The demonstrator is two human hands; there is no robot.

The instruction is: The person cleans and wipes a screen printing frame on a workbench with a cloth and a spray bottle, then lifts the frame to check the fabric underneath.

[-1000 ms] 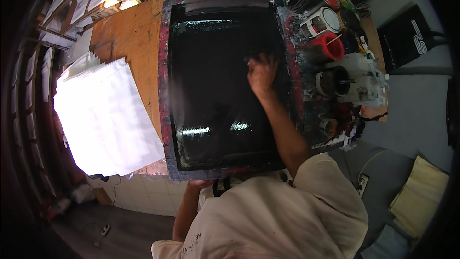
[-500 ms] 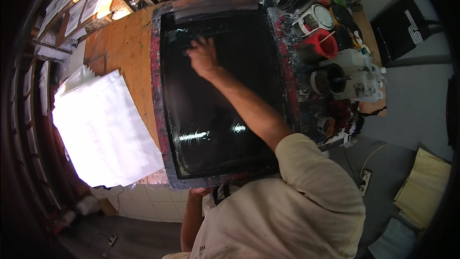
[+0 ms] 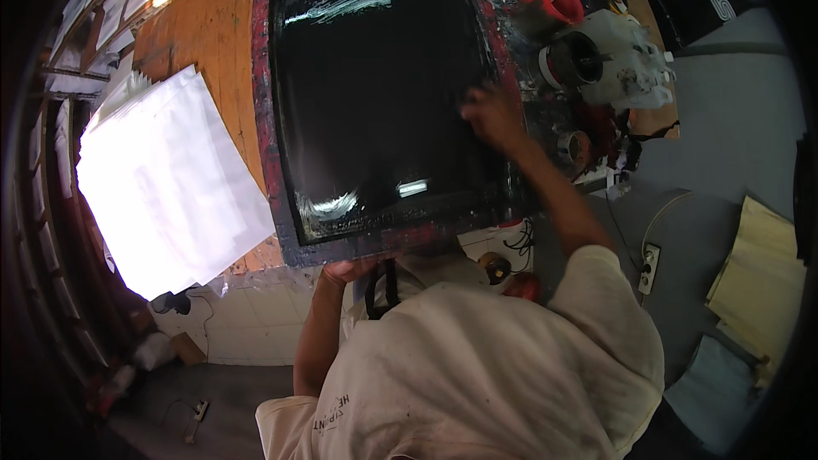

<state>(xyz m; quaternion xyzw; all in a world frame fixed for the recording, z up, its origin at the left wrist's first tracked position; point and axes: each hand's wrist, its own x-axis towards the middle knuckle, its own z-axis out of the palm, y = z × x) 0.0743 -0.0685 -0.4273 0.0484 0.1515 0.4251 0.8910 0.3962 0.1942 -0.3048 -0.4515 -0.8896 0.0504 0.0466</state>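
A large screen-printing frame (image 3: 265, 111) lies in front of me, its rim smeared dark grey and red. Its black mesh (image 3: 375, 119) looks wet, with shiny streaks near the far edge and the near left corner. My right hand (image 3: 496, 122) is over the right side of the mesh, fingers curled down toward it. Motion blurs the fingertips, and whatever dark thing they may press on merges with the black surface. My left hand (image 3: 351, 270) grips the near edge of the frame from below; most of its fingers are hidden.
A stack of white sheets (image 3: 175, 187) rests on the wooden table (image 3: 200, 43) at left. Along the right stand a red tub (image 3: 562, 4), a dark ink pot (image 3: 573, 60), a translucent jug (image 3: 635, 60) and other tins. A power strip (image 3: 650, 268) hangs at right.
My right hand has swept from the mesh's far left across to its right side, nearer me. The view has shifted, so the frame appears higher. My left hand stays at the near edge.
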